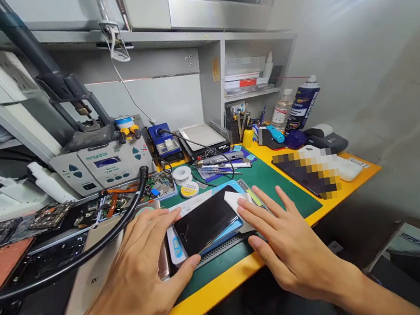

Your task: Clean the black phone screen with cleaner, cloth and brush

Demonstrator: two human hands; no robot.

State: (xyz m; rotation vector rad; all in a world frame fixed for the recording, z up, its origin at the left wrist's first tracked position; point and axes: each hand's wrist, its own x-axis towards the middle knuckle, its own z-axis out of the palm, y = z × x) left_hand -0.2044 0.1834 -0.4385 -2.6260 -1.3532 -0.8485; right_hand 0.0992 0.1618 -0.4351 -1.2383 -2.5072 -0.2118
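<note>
A black phone screen lies tilted on a blue and white packet and a perforated metal plate, over the green mat. My left hand is at the phone's left end, thumb and fingers apart around that edge. Under the fingers of my right hand is a white cloth or paper that covers the phone's right end. Those fingers are spread and press on it from above; the thumb stands off to the side.
A black hose crosses the left side over phone parts and a gold phone back. Behind the mat are a solder spool, tweezers and a hot plate. A dark phone lies at right.
</note>
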